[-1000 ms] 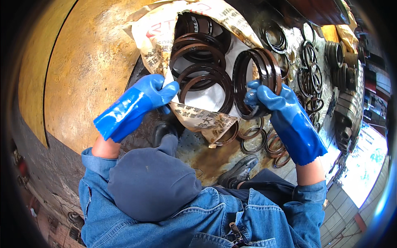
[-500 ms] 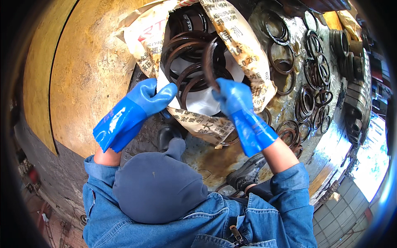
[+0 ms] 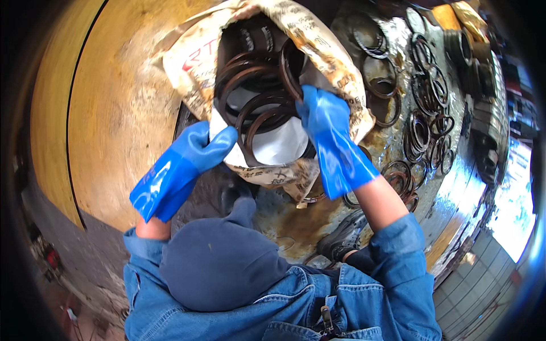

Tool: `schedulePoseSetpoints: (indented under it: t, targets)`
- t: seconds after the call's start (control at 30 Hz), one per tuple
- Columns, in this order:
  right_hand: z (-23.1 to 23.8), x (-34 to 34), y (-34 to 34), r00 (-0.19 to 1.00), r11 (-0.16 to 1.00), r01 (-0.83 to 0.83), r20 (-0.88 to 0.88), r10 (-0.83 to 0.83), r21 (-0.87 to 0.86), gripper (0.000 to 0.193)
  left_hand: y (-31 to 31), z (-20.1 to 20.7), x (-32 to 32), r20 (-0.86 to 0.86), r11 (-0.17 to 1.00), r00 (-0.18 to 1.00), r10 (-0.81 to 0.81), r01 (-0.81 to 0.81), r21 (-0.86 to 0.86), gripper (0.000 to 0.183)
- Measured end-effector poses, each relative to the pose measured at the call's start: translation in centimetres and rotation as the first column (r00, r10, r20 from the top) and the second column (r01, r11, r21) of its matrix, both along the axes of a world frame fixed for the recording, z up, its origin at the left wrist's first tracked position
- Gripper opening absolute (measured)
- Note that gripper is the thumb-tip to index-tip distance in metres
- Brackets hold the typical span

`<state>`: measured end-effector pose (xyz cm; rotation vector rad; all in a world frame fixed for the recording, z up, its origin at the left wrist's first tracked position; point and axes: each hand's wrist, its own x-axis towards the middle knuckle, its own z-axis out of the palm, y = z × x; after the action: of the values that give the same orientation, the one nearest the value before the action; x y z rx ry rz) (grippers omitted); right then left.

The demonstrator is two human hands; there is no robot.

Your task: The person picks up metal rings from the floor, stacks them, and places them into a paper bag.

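Observation:
A printed paper sack [image 3: 190,68] gapes in front of me, with several dark brown, oily rings [image 3: 250,126] inside it and a white lining [image 3: 281,142] showing beneath them. In a blue rubber glove, my left hand [image 3: 200,146] pinches the sack's near-left rim. My right hand [image 3: 325,116], gloved the same way, is closed on the near end of one brown ring [image 3: 289,79]. That ring is tilted up on edge at the sack's right side, inside the mouth. The right fingertips are partly hidden behind the glove's back.
Many oily rings [image 3: 420,133] lie in loose groups on the wet metal surface to the right. Beyond them stand stacked cylindrical metal parts [image 3: 458,48]. A worn wooden board [image 3: 119,102] lies at the left. My shoe [image 3: 335,241] is below the sack.
My right hand has moved up and slightly farther away with the ring. The left hand keeps its grip on the rim, and the sack has shifted a little left.

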<state>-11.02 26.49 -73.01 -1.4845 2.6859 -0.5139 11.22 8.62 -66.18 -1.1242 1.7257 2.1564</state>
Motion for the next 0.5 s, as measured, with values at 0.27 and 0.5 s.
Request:
schedulePoseSetpoints:
  t: [0.27, 0.5]
  targets:
    - [2.3, -3.7, -4.1, 0.977, 0.855, 0.175, 0.018, -0.21, 0.488, 0.024, 0.0, -2.5, -2.7, 0.081, 0.943, 0.973, -0.217, 0.231, -0.24, 0.022]
    - [12.5, -9.1, 7.8, 0.977, 0.996, 0.081, 0.193, -0.088, 0.042, 0.024, 3.2, 0.5, -9.3, 0.174, 0.91, 0.94, -0.294, 0.331, -0.251, 0.033]
